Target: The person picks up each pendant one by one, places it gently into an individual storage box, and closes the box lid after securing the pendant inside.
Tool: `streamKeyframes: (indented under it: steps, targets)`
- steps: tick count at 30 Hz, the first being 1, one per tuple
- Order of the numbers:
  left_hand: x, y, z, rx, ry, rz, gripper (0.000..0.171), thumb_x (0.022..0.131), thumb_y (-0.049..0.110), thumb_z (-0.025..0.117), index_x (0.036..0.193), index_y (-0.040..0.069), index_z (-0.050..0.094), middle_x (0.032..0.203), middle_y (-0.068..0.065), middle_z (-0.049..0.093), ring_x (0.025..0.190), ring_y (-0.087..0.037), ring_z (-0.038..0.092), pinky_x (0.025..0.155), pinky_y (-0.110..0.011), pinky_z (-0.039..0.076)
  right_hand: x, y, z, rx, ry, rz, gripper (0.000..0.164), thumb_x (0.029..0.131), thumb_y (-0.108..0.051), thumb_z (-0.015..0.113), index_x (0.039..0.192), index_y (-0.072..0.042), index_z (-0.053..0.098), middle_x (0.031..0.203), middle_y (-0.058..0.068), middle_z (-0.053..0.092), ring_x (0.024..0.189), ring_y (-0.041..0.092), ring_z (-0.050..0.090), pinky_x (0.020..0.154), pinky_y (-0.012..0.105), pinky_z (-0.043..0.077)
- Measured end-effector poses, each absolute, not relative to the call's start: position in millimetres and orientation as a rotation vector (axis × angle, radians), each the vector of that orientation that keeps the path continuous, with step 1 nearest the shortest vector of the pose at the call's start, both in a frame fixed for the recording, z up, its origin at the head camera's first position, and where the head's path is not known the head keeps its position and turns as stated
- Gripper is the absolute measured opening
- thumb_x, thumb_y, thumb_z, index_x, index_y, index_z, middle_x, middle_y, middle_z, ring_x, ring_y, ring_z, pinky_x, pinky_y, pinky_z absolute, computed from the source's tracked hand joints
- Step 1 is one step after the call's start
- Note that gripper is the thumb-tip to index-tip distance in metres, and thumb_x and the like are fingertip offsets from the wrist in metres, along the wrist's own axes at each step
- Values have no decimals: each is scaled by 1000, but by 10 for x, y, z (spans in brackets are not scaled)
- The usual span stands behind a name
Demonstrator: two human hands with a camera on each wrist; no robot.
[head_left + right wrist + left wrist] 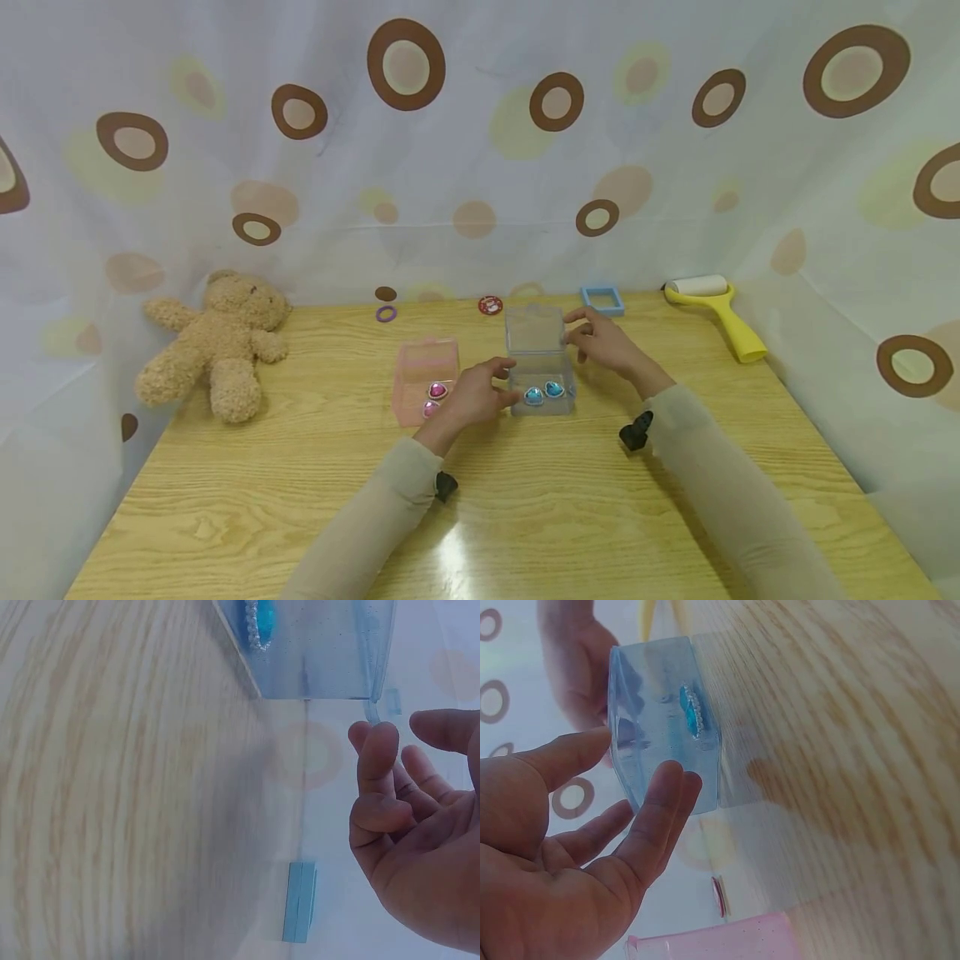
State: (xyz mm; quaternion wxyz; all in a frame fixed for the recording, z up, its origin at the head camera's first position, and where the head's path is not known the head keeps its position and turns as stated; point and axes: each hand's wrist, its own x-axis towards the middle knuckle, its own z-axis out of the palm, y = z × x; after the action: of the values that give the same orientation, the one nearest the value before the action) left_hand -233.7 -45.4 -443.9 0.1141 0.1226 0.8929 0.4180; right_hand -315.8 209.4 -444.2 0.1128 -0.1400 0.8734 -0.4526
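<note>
A clear bluish plastic box (pixel 542 367) stands on the table with its hinged lid (pixel 534 330) raised at the back. Inside lie two blue heart-shaped gems (pixel 554 389) with beaded silvery rims. My left hand (pixel 476 394) is at the box's left side, thumb and fingers spread and fingertips right at its wall. At the right edge of the raised lid is my right hand (pixel 609 343), its fingers loosely bent and the thumb apart from them in the right wrist view. Left of the left hand, an open pink box (pixel 427 360) holds two pink heart-shaped gems (pixel 438 390).
A teddy bear (pixel 225 337) sits at the left. Along the back lie a purple ring (pixel 386 313), a round red badge (pixel 491 305) and a light blue square frame (pixel 619 308). A yellow-handled lint roller (pixel 731 327) is at the back right, near the patterned cloth (pixel 465 150).
</note>
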Motion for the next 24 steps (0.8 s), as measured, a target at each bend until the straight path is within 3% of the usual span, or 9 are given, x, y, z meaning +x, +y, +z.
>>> streamKeyframes:
  steps: [5, 15, 21, 24]
  targets:
    - [-2339, -453, -4446, 363, 2624, 1222, 54, 93, 16, 71, 143, 8, 52, 134, -18, 61, 115, -32, 68, 92, -41, 57, -3141, 2093, -4411, -407, 2558, -1386, 42, 108, -23, 43, 144, -2, 37, 120, 27, 65, 82, 42, 62, 80, 45, 47]
    - [-2326, -454, -4429, 366, 2617, 1227, 54, 93, 16, 71, 142, 8, 52, 135, -19, 61, 116, -33, 67, 94, -42, 56, -3043, 2085, -4266, -384, 2612, -1350, 46, 111, -35, 30, 132, -4, 56, 119, 18, 59, 83, 27, 57, 80, 48, 49]
    - [-2333, -460, -4427, 372, 2627, 1216, 54, 93, 17, 71, 143, 8, 53, 135, -18, 61, 115, -32, 67, 93, -41, 57, -2947, 2089, -4170, -429, 2593, -1381, 46, 111, -38, 29, 126, -7, 59, 109, 22, 60, 78, 23, 56, 71, 33, 48]
    - [-2336, -459, -4430, 362, 2620, 1223, 54, 93, 17, 71, 143, 8, 52, 134, -18, 61, 115, -32, 67, 93, -41, 57, -2855, 2071, -4061, -438, 2554, -1398, 45, 111, -35, 29, 126, -5, 60, 108, 24, 62, 76, 29, 58, 66, 27, 45]
